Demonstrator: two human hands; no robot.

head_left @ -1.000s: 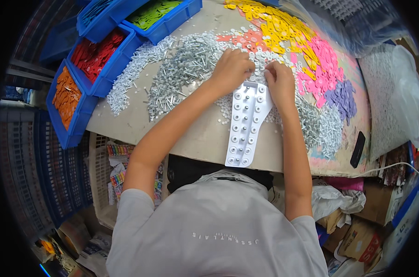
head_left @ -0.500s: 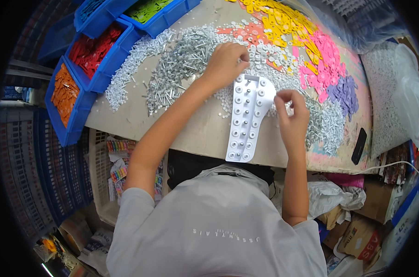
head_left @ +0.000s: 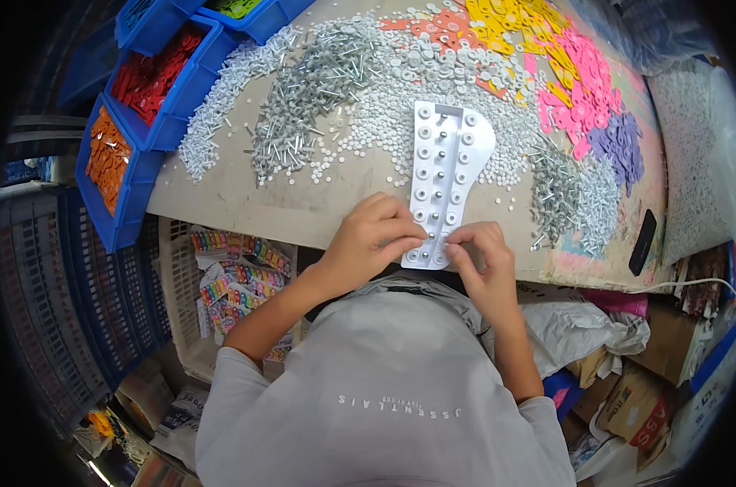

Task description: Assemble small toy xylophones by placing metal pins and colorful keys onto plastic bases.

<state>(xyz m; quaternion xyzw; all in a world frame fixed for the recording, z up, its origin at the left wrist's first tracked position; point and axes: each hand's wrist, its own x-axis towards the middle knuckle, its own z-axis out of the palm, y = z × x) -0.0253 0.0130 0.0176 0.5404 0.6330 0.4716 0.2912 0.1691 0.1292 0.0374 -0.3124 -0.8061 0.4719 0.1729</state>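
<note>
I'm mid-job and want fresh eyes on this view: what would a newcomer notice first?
Probably the white tray in mid-table, its near end flanked by the left hand and right hand. Next, the bright yellow pieces, pink pieces and purple pieces spread along the table's far right. Blue bins at the left and a heap of silver pins left of the tray also stand out.
</note>
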